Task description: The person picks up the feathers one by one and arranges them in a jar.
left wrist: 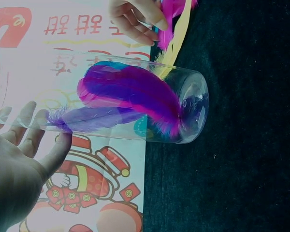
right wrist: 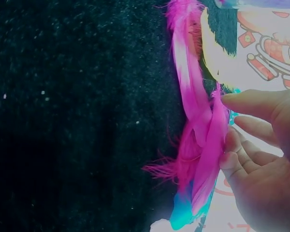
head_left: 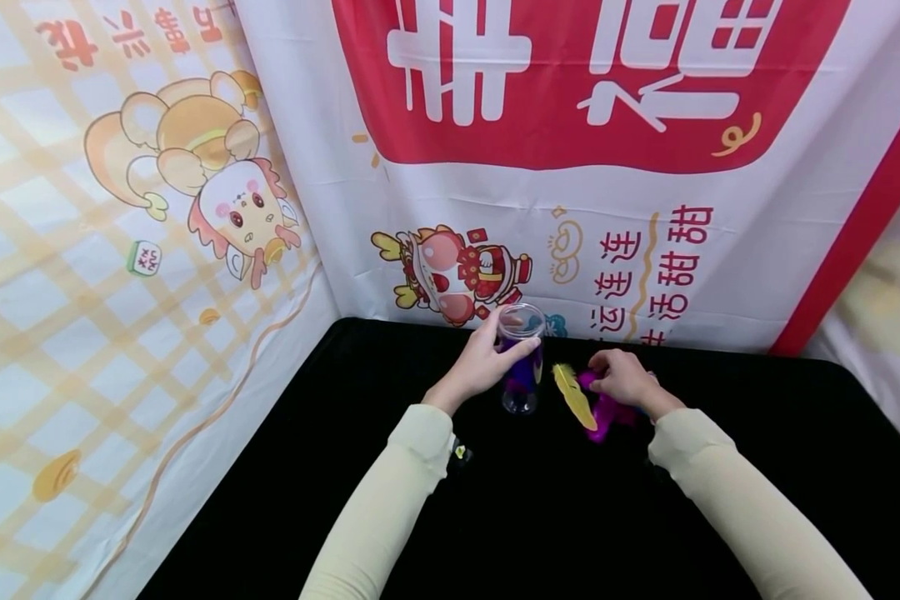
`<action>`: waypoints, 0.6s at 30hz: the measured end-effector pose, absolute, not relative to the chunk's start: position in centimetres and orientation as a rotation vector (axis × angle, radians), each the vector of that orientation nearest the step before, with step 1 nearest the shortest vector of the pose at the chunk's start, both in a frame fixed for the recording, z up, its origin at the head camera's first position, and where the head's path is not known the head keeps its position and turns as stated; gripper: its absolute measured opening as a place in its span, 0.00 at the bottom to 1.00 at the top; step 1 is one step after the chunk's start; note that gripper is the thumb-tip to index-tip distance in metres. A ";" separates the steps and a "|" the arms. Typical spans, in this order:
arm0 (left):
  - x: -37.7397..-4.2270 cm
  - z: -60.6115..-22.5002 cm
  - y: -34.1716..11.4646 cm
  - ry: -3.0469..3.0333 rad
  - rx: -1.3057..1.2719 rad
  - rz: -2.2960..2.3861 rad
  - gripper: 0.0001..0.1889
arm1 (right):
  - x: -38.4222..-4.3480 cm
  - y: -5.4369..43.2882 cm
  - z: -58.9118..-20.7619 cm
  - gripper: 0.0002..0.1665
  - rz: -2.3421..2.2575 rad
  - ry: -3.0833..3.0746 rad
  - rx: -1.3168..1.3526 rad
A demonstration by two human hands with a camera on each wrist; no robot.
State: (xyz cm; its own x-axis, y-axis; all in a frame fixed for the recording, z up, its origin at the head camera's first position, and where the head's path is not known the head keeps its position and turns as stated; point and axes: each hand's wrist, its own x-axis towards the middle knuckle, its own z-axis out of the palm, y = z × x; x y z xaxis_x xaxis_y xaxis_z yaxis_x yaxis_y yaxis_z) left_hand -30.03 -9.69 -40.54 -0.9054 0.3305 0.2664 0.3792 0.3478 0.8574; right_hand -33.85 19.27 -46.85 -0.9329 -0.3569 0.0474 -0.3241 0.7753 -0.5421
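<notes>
My left hand (head_left: pixel 482 360) grips a clear jar (head_left: pixel 520 403) around its upper part, holding it upright. Inside the jar, a purple and magenta feather (left wrist: pixel 130 92) and a paler violet feather (left wrist: pixel 99 118) show in the left wrist view. To the right of the jar, my right hand (head_left: pixel 624 380) pinches the end of a magenta feather (right wrist: pixel 213 140) between thumb and fingers. Other pink feathers (right wrist: pixel 183 67) and a blue-tipped one (right wrist: pixel 182 212) lie against it. A yellow feather (head_left: pixel 574 400) lies between the jar and the right hand.
Black cloth covers the table (head_left: pixel 540 517). A printed white and red curtain (head_left: pixel 435 192) hangs right behind the far edge, and a checked one (head_left: pixel 120 333) stands on the left. A small dark item with a yellow-green mark (head_left: pixel 461 452) is beside my left cuff.
</notes>
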 end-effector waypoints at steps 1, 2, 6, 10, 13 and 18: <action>-30.0 -40.5 -9.7 -2.540 -0.672 -1.640 0.36 | -33.9 19.3 -46.9 0.22 -0.871 2.902 -0.564; -30.1 -40.5 -9.7 -2.538 -0.676 -1.641 0.36 | -33.9 19.3 -47.0 0.22 -0.872 2.899 -0.553; -30.1 -40.6 -9.7 -2.543 -0.673 -1.636 0.37 | -34.0 19.3 -47.3 0.21 -0.875 2.885 -0.552; -30.1 -40.5 -9.7 -2.545 -0.661 -1.637 0.35 | -34.1 19.3 -47.5 0.19 -0.901 2.876 -0.569; -30.1 -40.5 -9.7 -2.543 -0.657 -1.638 0.33 | -34.1 19.2 -47.4 0.18 -0.912 2.874 -0.582; -30.1 -40.5 -9.7 -2.543 -0.663 -1.638 0.34 | -33.8 19.2 -47.2 0.16 -0.901 2.860 -0.553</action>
